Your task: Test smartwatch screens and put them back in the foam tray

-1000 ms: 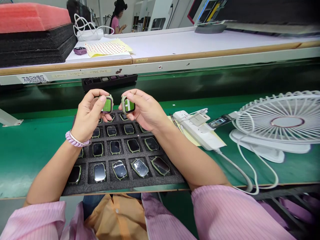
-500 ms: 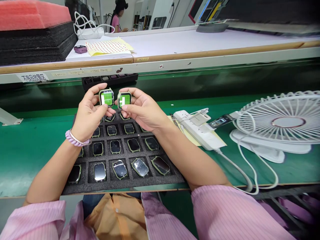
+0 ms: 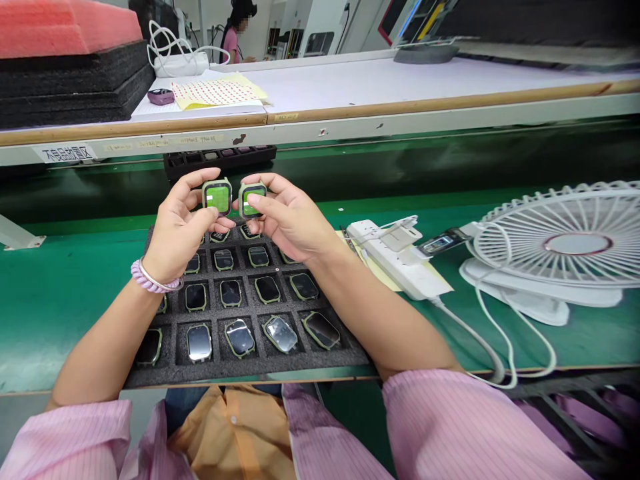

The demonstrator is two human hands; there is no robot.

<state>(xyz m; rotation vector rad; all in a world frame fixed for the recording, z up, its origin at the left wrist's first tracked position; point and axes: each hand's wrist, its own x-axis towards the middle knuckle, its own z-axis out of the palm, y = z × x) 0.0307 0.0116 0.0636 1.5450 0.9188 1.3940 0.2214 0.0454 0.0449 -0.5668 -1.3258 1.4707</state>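
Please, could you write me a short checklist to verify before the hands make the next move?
1. Left hand has its grip: ok, left watch between thumb and fingers.
2. Right hand has its grip: ok, right watch held.
3. Both watches lit: ok, green with white patches.
4. Right watch's display uncovered: not ok, thumb is over part.
5. Whole foam tray visible: not ok, hands hide part.
6. Power strip apart from hands: ok.

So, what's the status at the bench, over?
Left hand holding one watch, screen lit green. Right hand holding second watch, also lit green. Right thumb covering part of second watch's screen.
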